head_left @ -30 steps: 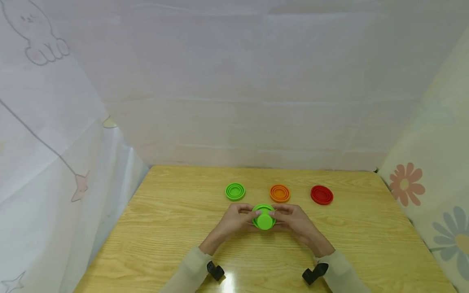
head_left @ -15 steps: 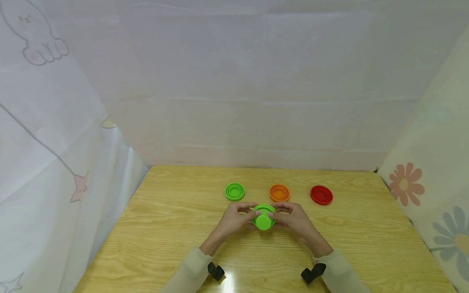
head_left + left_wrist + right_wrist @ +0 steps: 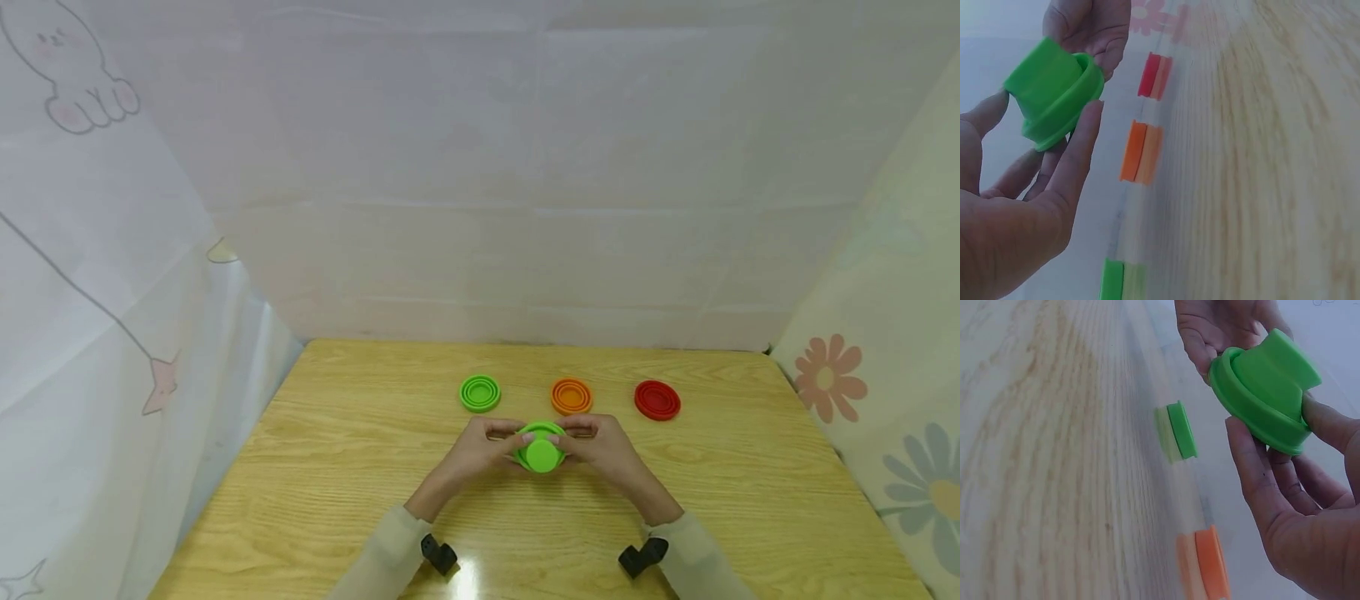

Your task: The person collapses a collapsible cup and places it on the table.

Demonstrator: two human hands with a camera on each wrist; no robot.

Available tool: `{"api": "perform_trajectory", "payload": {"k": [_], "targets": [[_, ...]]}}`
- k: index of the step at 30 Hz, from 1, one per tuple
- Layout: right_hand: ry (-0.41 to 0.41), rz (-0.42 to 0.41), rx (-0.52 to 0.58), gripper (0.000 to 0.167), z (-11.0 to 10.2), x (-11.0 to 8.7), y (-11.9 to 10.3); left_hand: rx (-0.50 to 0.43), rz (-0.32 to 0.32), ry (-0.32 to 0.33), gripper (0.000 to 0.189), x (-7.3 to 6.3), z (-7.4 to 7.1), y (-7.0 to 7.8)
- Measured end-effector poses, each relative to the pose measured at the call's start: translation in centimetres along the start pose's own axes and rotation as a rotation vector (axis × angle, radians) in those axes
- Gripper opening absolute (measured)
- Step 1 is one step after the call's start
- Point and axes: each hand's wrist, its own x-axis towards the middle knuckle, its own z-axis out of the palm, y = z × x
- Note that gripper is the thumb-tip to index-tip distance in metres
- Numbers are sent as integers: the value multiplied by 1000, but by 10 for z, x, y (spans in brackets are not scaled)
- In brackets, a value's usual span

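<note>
A green collapsible silicone cup is held above the table between both hands, its small round base facing the head camera. My left hand grips its left side, thumb on the cup wall and fingers around the rim. From the other side my right hand grips it the same way. In the left wrist view the cup is partly pushed out, its narrow end standing clear of the wide rim. The right wrist view shows the cup tilted, with its folds uneven.
Farther back on the wooden table lie three flattened collapsible cups in a row: a green one, an orange one and a red one. A pale cloth hangs behind the table and along both sides.
Both hands stay on the green cup in nearly the same place. The cup shifts and tilts only very slightly; the row of flattened cups stays put.
</note>
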Motion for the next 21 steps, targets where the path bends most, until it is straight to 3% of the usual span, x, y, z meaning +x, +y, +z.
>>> {"api": "perform_trajectory", "payload": {"k": [8, 19, 21], "targets": [[-25, -19, -119, 36, 1, -1, -1, 60, 11, -2, 40, 0, 1, 1], [83, -157, -284, 30, 9, -4, 0, 109, 64, 62, 36, -2, 5, 3], [108, -177, -315, 30, 9, -4, -1, 102, 79, 49, 38, -2, 4, 3]]}}
